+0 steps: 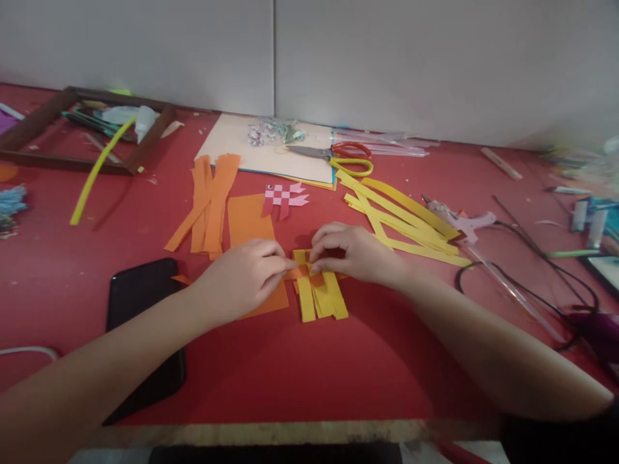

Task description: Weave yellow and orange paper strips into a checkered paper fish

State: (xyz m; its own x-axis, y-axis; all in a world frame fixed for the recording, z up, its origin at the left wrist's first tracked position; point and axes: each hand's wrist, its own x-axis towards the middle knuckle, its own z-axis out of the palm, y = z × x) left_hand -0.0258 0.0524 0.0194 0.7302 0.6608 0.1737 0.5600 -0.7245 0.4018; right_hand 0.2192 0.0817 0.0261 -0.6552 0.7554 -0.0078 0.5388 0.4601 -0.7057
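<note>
Yellow paper strips lie side by side on the red table, crossed by an orange paper strip. My left hand pinches the orange strip at the left of the crossing. From the right, my right hand has its thumb and fingertips closed on a yellow strip's upper part. Beneath my left hand is an orange paper sheet. Just beyond the hands lies a pink woven paper fish. Loose orange strips are to the left, and loose yellow strips to the right.
Scissors rest on stacked paper sheets near the wall. A black phone-like slab lies under my left forearm. On the right is a pink glue gun with a black cord. A brown frame stands back left.
</note>
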